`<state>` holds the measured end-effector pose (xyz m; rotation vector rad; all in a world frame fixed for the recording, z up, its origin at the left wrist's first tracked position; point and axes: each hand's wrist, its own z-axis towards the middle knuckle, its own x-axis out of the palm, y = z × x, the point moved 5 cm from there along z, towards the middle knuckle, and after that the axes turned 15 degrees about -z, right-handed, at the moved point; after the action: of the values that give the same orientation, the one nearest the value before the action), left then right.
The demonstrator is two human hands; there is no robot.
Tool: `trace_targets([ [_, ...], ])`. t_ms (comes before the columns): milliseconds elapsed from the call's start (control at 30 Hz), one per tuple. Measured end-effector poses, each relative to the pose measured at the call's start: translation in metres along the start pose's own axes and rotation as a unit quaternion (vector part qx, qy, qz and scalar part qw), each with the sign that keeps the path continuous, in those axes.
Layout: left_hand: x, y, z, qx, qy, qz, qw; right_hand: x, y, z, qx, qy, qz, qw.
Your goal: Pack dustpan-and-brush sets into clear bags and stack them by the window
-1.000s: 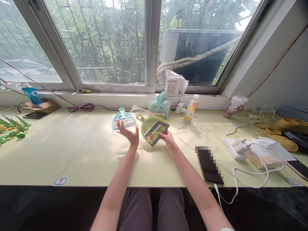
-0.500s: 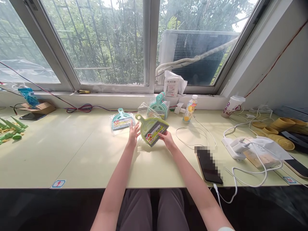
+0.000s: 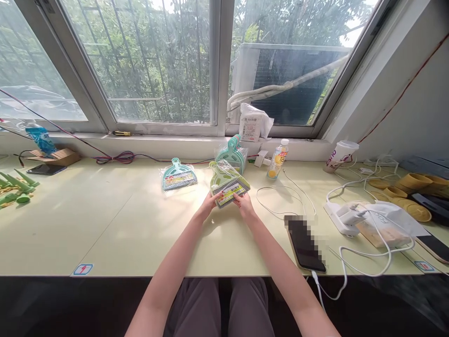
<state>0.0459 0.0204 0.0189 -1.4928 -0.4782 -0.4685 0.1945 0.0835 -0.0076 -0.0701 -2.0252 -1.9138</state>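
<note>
Where the head camera looks down over the pale table (image 3: 122,220), the person holds a green dustpan set (image 3: 228,184) in both hands, tilted with its handle pointing away toward the window. The left hand (image 3: 209,204) pinches the near left corner of the set, fingers curled around its edge. The right hand (image 3: 243,204) grips the near right corner the same way, thumb on top by the printed label. Neither hand is spread wide, and each has a firm hold on the set and on nothing else. Clear film shows around the upper part of the set, though how far it is enclosed cannot be told.

Judging by how things lie, one teal dustpan set (image 3: 178,177) rests flat in its clear bag well to the left of the left hand. A stack of teal sets (image 3: 231,156) stands just behind the green one, near the sill. The green set is lifted off the table between the hands and slightly beyond them, not laid with either group. A bottle (image 3: 277,160) and a phone (image 3: 305,244) sit to the right, apart from the hands.
</note>
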Motion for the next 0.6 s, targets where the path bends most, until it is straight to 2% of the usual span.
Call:
trace_targets([
  [167,-0.003,0.009,0.000,-0.038,0.004,0.048,0.998,-0.004,0.007,0.004,-0.003,0.034,-0.003,0.999],
  [333,0.014,0.013,-0.008,-0.097,0.077,0.008,0.992,-0.005,0.018,-0.002,-0.060,-0.020,0.019,0.998],
  [400,0.020,0.014,-0.008,-0.106,0.089,0.002,0.990,-0.003,0.019,-0.006,-0.071,-0.037,0.024,0.996],
  [600,0.014,0.014,0.001,0.006,0.009,-0.003,1.000,0.002,0.019,-0.012,-0.063,-0.046,0.018,0.997],
])
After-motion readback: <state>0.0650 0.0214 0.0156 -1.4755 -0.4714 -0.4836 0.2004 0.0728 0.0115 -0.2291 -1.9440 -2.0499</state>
